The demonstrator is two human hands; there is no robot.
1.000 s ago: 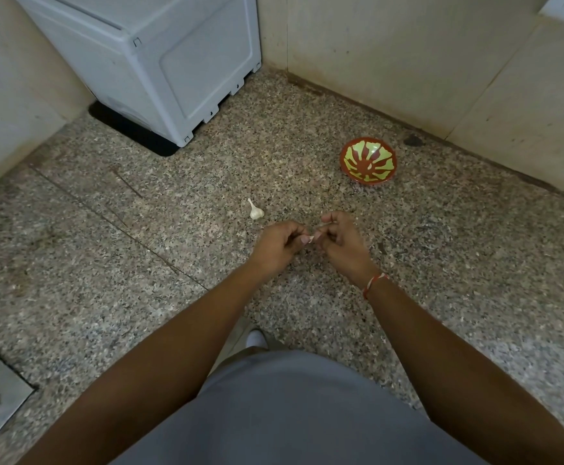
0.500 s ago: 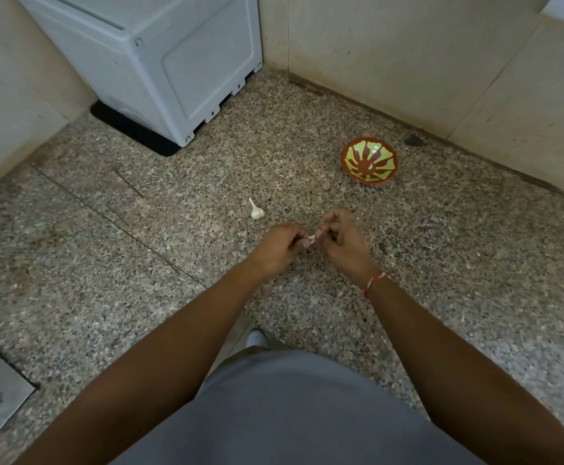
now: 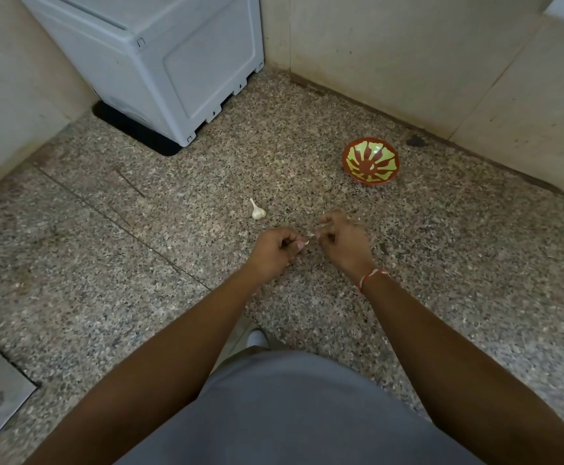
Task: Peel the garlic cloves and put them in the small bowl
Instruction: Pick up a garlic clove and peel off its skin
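1. A speckled granite floor [image 3: 180, 263] fills the view, seen from above by a person sitting or crouching; pale tiled walls [image 3: 408, 55] meet it along the far edges.
2. A white boxy appliance [image 3: 160, 58] stands at about 11 o'clock, in the far left corner.
3. The person's grey garment [image 3: 290, 414] covers the bottom centre, at 6 o'clock, with both bare forearms reaching forward over it.
4. A small bowl [image 3: 371, 160], red-brown with a lime-green leaf pattern, sits on the floor at about 1 o'clock, well apart from the hands.
5. The right hand [image 3: 342, 241], near centre, has its fingers curled inward; a red-and-white thread circles its wrist. It is blurred, so what it pinches cannot be told for certain.
6. The left hand [image 3: 275, 248], just beside the right, is curled, with thumb and fingertips pinching a tiny pale garlic clove [image 3: 305, 242].
7. A small white garlic bulb [image 3: 258, 211] with a thin stalk lies on the floor at about 12 o'clock, just beyond the left hand.
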